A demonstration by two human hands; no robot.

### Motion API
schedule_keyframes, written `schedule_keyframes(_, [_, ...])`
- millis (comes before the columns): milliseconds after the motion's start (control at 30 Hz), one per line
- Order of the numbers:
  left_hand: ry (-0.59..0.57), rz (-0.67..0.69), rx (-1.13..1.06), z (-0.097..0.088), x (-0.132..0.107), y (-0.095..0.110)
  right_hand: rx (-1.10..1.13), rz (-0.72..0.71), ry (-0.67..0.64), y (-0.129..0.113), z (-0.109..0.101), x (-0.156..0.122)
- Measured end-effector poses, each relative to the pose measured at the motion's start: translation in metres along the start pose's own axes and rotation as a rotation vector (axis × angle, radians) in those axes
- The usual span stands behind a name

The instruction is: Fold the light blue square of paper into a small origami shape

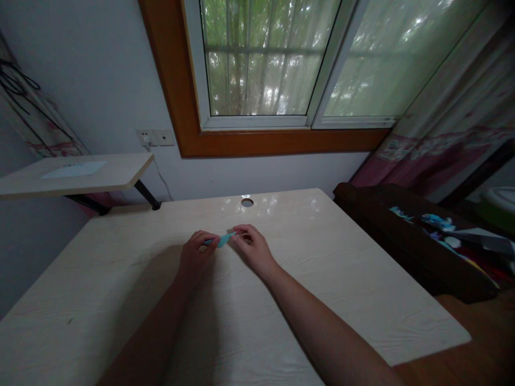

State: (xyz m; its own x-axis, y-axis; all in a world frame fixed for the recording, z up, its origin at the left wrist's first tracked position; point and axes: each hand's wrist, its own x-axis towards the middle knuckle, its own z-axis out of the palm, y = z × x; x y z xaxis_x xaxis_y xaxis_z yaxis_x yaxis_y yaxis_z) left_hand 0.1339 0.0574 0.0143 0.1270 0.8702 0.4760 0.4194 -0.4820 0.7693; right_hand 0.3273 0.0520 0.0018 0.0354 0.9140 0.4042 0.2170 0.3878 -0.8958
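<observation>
Bears dark marks, too small to read, on a white sheet (74, 170) atop the raised shelf (124, 169). Shows bright patterns at right too, on a dark brown padded seat (362, 206) loaded with mixed items (438, 222), too dim to make out.

Counts up to two hands, one small teal piece (224, 240), one round hole (247, 202) in the pale bench (341, 268), two socket plates (155, 138) on the wall, one with a white cable (161, 177), and two black legs (147, 194) under the shelf.

Pinches the teal piece in the left hand (198, 247), thumb closed against fingers, with a darker blue part between them. Meets the narrow right end with the right hand (252, 244), fingers bent and very near the thumb; cannot tell whether gripping that tip or only touching it. Holds the piece over the far half of the bench, nearer than the hole and a little left of it. Cannot tell whether lifted or resting on the surface.
</observation>
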Motion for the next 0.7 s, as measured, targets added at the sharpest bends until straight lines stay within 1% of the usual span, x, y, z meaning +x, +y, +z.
schedule_keyframes(100, [-0.032, -0.01, -0.034, 0.001, 0.0, 0.001, 0.009, 0.018, -0.087, -0.001, 0.002, -0.004])
schedule_keyframes(300, [-0.057, -0.005, -0.007, 0.001, 0.0, 0.004, -0.042, -0.015, -0.088, -0.005, -0.001, -0.004])
schedule_keyframes(367, [-0.047, -0.012, 0.006, 0.001, 0.001, 0.003, -0.054, -0.025, -0.063, -0.005, -0.001, -0.004])
schedule_keyframes(533, [0.006, -0.048, 0.024, 0.0, 0.001, -0.003, -0.059, -0.001, 0.053, 0.0, -0.002, -0.002])
schedule_keyframes(700, [0.11, -0.121, 0.023, -0.003, 0.001, -0.009, 0.005, 0.048, 0.125, 0.006, -0.002, -0.001])
